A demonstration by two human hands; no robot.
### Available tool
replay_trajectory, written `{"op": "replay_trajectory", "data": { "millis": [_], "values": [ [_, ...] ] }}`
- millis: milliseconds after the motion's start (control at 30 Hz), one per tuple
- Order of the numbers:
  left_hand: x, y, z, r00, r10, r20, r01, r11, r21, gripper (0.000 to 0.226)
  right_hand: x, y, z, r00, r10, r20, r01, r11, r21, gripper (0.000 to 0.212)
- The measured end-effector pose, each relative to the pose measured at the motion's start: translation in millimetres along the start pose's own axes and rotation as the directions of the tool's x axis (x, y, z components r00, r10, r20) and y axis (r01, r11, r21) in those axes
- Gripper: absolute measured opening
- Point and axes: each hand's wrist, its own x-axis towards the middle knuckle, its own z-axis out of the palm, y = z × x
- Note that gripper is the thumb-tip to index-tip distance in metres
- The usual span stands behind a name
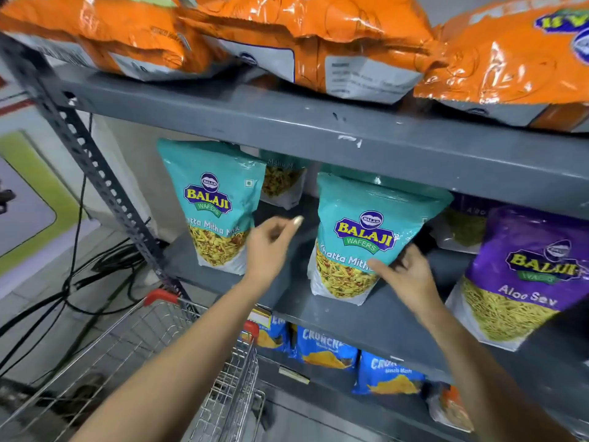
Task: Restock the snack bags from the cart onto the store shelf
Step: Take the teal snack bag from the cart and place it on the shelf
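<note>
Two teal Khatta Mitha Mix bags stand upright on the grey middle shelf (223, 282). My right hand (406, 275) grips the lower right edge of the nearer teal bag (366, 237), thumb across its front. My left hand (271, 247) hovers between the two bags with fingers loosely apart and holds nothing, close to the left teal bag (212, 202). A third teal bag (282, 180) stands further back between them. The wire cart (134, 355) with red handle corners sits below my left arm; no bags show in the part of it I see.
A purple Aloo Sev bag (522, 275) leans at the right of the same shelf. Orange bags (302, 36) lie on the shelf above. Blue Crunchex bags (325, 346) fill the shelf below. Black cables (73, 282) trail on the floor beside the perforated shelf post (95, 173).
</note>
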Motion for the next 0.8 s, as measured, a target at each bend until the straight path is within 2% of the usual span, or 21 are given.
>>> {"op": "replay_trajectory", "data": {
  "millis": [67,133,167,200,233,300,367,433,600,800],
  "values": [
    [-20.9,-27.7,-31.4,0.989,-0.031,-0.143,0.045,0.995,0.092,0.034,-5.2,17.1,6.1,0.988,0.096,0.121,-0.091,0.995,-0.050,0.067],
    [-35.8,-58.7,-61.3,0.947,0.010,-0.320,0.077,0.964,0.257,0.032,-7.3,30.6,13.2,0.975,0.155,0.156,-0.142,0.986,-0.088,0.075],
    [-38.9,-71.7,-73.9,0.921,0.034,-0.387,0.103,0.939,0.328,0.037,-8.4,35.6,16.7,0.972,0.171,0.161,-0.154,0.982,-0.112,0.077],
    [-38.6,-82.8,-83.9,0.905,0.019,-0.426,0.150,0.920,0.361,0.053,-9.2,39.5,19.3,0.971,0.187,0.149,-0.170,0.978,-0.122,0.079],
    [-36.2,-89.9,-91.5,0.905,-0.032,-0.425,0.203,0.909,0.364,0.077,-10.1,41.8,21.5,0.972,0.193,0.134,-0.176,0.976,-0.129,0.083],
    [-26.2,-102.5,-100.2,0.934,-0.116,-0.337,0.244,0.897,0.368,0.119,-10.4,45.5,24.3,0.976,0.196,0.093,-0.183,0.974,-0.133,0.088],
    [-14.5,-112.2,-101.9,0.960,-0.123,-0.250,0.212,0.904,0.370,0.133,-11.6,47.4,25.9,0.979,0.187,0.075,-0.177,0.976,-0.124,0.093],
    [-8.8,-116.4,-97.8,0.964,-0.125,-0.236,0.205,0.912,0.356,0.131,-14.9,47.0,26.9,0.981,0.182,0.067,-0.174,0.979,-0.110,0.094],
    [-8.3,-120.5,-94.0,0.950,-0.067,-0.304,0.169,0.931,0.324,0.113,-21.5,46.9,26.4,0.981,0.190,0.040,-0.185,0.977,-0.104,0.090],
    [-7.5,-127.0,-97.5,0.950,-0.074,-0.305,0.178,0.927,0.330,0.116,-22.7,50.9,22.7,0.977,0.207,0.057,-0.199,0.973,-0.119,0.114]
  ]
}}
